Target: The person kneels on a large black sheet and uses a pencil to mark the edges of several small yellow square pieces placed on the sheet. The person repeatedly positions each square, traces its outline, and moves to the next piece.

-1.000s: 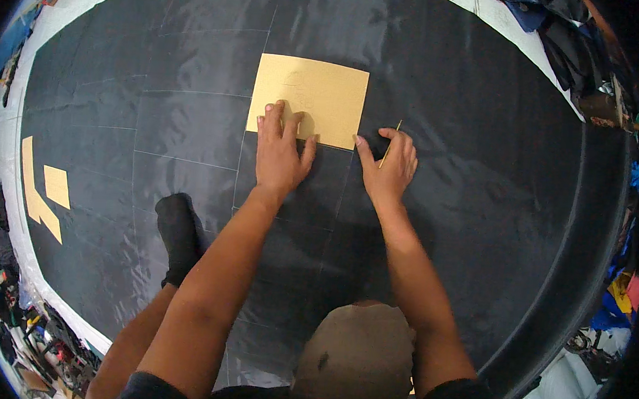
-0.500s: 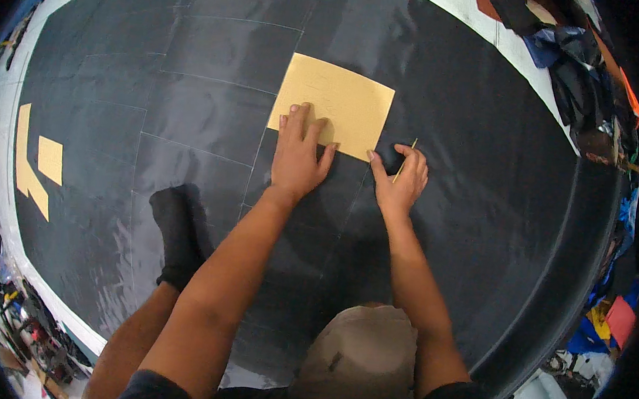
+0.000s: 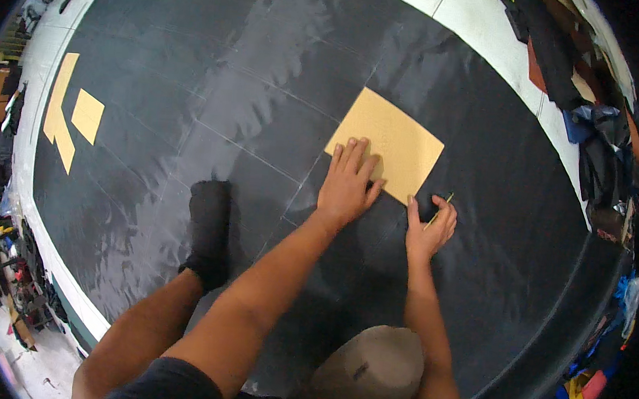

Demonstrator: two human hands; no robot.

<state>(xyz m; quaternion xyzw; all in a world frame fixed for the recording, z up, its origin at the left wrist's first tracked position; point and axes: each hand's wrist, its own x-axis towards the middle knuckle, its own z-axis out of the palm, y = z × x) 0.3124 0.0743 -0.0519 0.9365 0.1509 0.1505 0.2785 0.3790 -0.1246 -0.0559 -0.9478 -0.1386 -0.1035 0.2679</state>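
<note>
A yellow rectangular card (image 3: 405,142) lies flat on a large black sheet (image 3: 279,134) marked with thin pale lines. My left hand (image 3: 346,186) rests on the card's near left part, fingers spread and pressing flat. At the card's near right corner is my right hand (image 3: 430,226), its thumb touching or very close to that corner. Between its curled fingers it holds a thin yellow pencil-like stick (image 3: 438,212), slanting upward. The card's left edge lies along one of the pale lines.
Several smaller yellow card pieces (image 3: 88,116) lie at the sheet's far left. My socked foot (image 3: 209,221) stands on the sheet, left of my arms. The sheet has a raised fold (image 3: 547,338) at right. Dark scraps (image 3: 597,152) and clutter (image 3: 11,259) line the white floor's edges.
The whole view has turned and shifted, so card, hands and foot appear in new places. Both hands keep the same hold relative to the card.
</note>
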